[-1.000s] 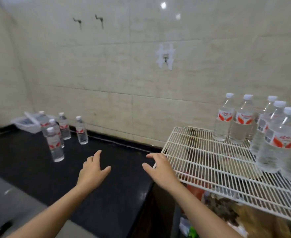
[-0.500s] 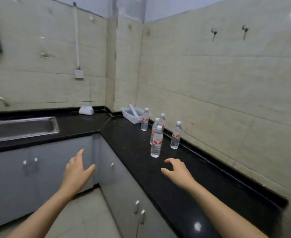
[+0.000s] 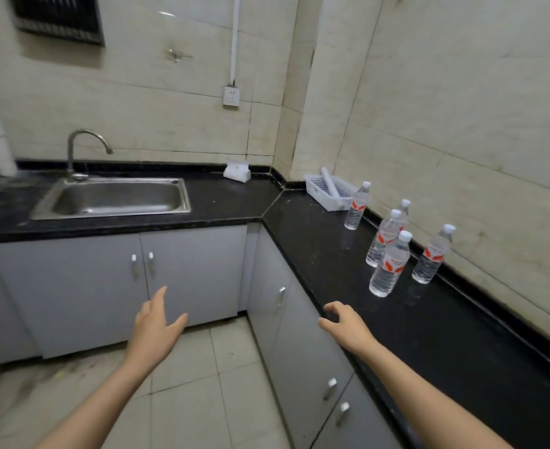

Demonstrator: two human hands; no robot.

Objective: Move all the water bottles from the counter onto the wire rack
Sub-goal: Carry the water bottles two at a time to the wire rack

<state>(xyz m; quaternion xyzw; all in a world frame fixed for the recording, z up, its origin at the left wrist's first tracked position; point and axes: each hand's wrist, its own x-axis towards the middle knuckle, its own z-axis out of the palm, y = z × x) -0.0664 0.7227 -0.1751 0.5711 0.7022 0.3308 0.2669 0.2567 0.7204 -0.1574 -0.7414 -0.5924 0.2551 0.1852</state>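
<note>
1. Bottles: five on the black counter (image 3: 435,335), all upright, white caps on, red-and-white labels, clear contents; grouped near the right wall.
2. Nearest bottle (image 3: 389,264) out toward the counter's middle; second bottle (image 3: 383,238) just behind it, partly overlapped; third bottle (image 3: 404,211) behind that, mostly hidden, only cap and shoulder showing.
3. Fourth bottle (image 3: 432,254) off to the right, close against the black backsplash; apart from the front pair.
4. Fifth bottle (image 3: 357,205) farther back, just beside a white basket (image 3: 320,189); touching or not, cannot tell.
5. Basket in the corner with a white roll (image 3: 329,180) lying tilted in it.
6. Right hand (image 3: 348,325) empty, over the counter's front edge; fingers loosely curled, thumb apart, gripping nothing; well short of the nearest bottle.
7. Left hand (image 3: 157,322) empty, out over the floor (image 3: 202,384) in front of grey cabinets (image 3: 111,286); fingers together and straight, thumb spread wide.
8. Both forearms bare, reaching in from the bottom edge.
9. Steel sink (image 3: 111,197) set in the left run of the counter; curved tap (image 3: 82,150) behind it.
10. White packet (image 3: 236,171) against the back wall, between sink and corner; wall socket (image 3: 231,96) above it with a white conduit (image 3: 234,37) running upward.
11. Dark vent (image 3: 59,17) at upper left, blurred.
12. Wire rack out of view.
</note>
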